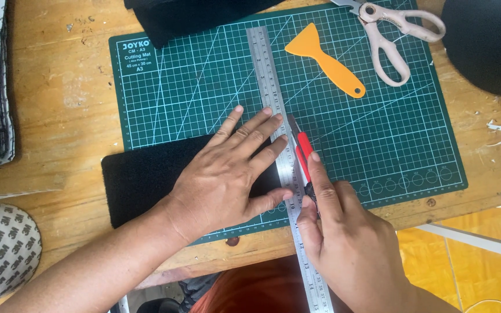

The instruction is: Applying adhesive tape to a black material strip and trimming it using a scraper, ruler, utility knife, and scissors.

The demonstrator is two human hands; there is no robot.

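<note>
We see a black felt sheet (146, 179) lying half on the green cutting mat (378, 145), its left part on the wooden table (59, 87). Our left hand (227, 174) presses flat, fingers spread, on the felt and on the steel ruler (271, 87) along its right edge. Our right hand (343, 232) grips a red craft knife (302, 150), its blade against the ruler. Farther up the mat lie an orange scraper (326, 61) and pale pink scissors (395, 35).
</note>
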